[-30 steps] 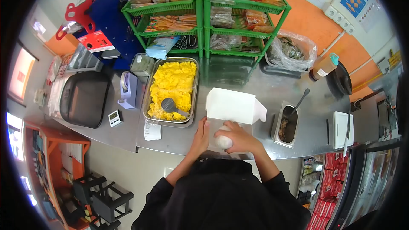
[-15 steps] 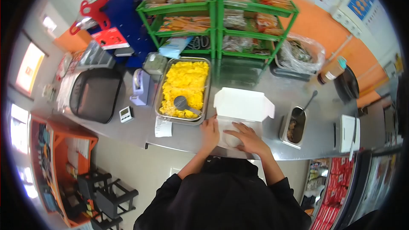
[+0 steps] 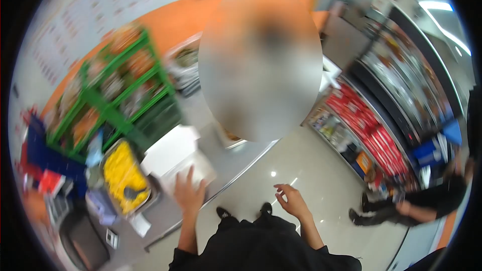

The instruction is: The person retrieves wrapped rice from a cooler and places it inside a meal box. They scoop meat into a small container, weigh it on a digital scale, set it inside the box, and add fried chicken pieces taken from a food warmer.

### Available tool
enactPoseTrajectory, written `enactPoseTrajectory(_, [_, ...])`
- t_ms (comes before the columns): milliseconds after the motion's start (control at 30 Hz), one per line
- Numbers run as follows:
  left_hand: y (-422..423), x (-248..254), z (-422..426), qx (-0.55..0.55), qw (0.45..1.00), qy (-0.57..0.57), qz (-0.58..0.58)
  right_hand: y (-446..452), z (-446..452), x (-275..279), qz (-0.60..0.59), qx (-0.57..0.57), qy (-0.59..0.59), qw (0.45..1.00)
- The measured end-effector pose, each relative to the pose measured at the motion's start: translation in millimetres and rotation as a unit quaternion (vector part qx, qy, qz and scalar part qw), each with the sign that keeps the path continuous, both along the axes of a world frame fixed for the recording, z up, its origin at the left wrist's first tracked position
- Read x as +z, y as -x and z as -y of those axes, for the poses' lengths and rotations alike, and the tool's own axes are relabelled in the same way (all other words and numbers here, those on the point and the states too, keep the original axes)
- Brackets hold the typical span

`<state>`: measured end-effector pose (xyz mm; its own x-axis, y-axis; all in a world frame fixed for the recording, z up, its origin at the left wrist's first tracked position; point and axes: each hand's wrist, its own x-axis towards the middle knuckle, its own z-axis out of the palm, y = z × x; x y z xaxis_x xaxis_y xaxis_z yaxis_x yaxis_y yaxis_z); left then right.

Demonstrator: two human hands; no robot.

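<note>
My left hand (image 3: 190, 193) has its fingers spread at the front edge of an open white box (image 3: 173, 153) on the steel counter (image 3: 243, 163). Whether it touches the box is unclear. Past the counter's edge, my right hand (image 3: 292, 201) hangs over the floor, fingers apart and slightly bent, holding nothing. Left of the box lies a metal tray (image 3: 154, 190) of yellow food (image 3: 120, 175) with a dark scoop (image 3: 131, 192) on it. The white round item's place in the box is too blurred to tell.
Green racks (image 3: 108, 115) with packets stand behind the tray. A blurred round patch hides the counter's far end. Shelves of red packages (image 3: 369, 128) stand at the right, with a person in dark clothes (image 3: 427, 206) near them. A black chair-like object (image 3: 83, 243) is at lower left.
The view has swung to the right. My right hand has let go of the white round item and moved off the box to the right. My left hand's fingers have spread.
</note>
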<state>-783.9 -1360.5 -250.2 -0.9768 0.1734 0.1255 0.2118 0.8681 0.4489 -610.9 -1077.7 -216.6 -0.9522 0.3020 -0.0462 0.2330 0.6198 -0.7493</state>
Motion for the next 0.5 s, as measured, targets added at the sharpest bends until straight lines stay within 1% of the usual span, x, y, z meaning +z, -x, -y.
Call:
enactPoseTrajectory(67, [1.1, -17.8, 1.3, -0.015, 0.997, 0.072, -0.011, -51.7, -30.2, -13.1, 0.016, -0.061, -0.011, 0.998])
enactPoseTrajectory(100, [-1.0, -10.0, -2.7, 0.0, 0.998, 0.066, 0.019, -79.9, -44.4, -21.8, 0.019, -0.104, -0.007, 0.994])
enactPoseTrajectory(133, [-1.7, -12.1, -1.5, 0.0, 0.998, 0.062, 0.018, -109.6, -59.7, -31.4, 0.034, -0.135, -0.017, 0.99])
enactPoseTrajectory(167, [-0.2, -11.9, 0.7, -0.024, 0.995, 0.093, -0.02, -138.0, -73.3, -34.8, 0.05, -0.164, -0.021, 0.985])
enactPoseTrajectory(200, [-6.9, -10.7, -6.4, 0.006, 0.981, 0.162, -0.104, -168.7, -86.9, -37.8, 0.068, -0.191, -0.023, 0.979])
enactPoseTrajectory(233, [-13.8, -9.6, -19.2, 0.022, 0.966, 0.16, -0.202, -200.3, -99.7, -45.0, 0.065, -0.225, -0.023, 0.972])
enactPoseTrajectory(267, [-18.3, -10.6, -37.4, 0.027, 0.961, 0.124, -0.246, -233.3, -114.8, -53.0, 0.087, -0.242, -0.023, 0.966])
enactPoseTrajectory(333, [-55.0, 2.5, -109.5, 0.042, 0.959, -0.006, -0.279, -300.0, -155.1, -64.7, 0.111, -0.285, -0.024, 0.952])
enactPoseTrajectory(367, [-72.6, -3.0, -155.5, 0.012, 0.959, -0.014, -0.281, -332.4, -173.2, -73.4, 0.124, -0.282, -0.053, 0.95])
enactPoseTrajectory(400, [-93.2, -12.1, -202.9, -0.072, 0.967, -0.025, -0.241, -363.3, -180.5, -79.4, 0.141, -0.28, -0.076, 0.947])
enactPoseTrajectory(433, [-122.8, -22.7, -249.5, -0.152, 0.968, -0.032, -0.198, -391.3, -190.8, -76.0, 0.121, -0.324, -0.054, 0.937])
enactPoseTrajectory(467, [-162.4, -33.6, -308.2, -0.233, 0.956, -0.087, -0.156, -417.6, -203.3, -64.2, 0.12, -0.351, -0.051, 0.927])
enactPoseTrajectory(500, [-202.0, -63.9, -357.4, -0.296, 0.945, -0.118, -0.071, -442.7, -209.5, -46.8, 0.113, -0.383, -0.056, 0.915])
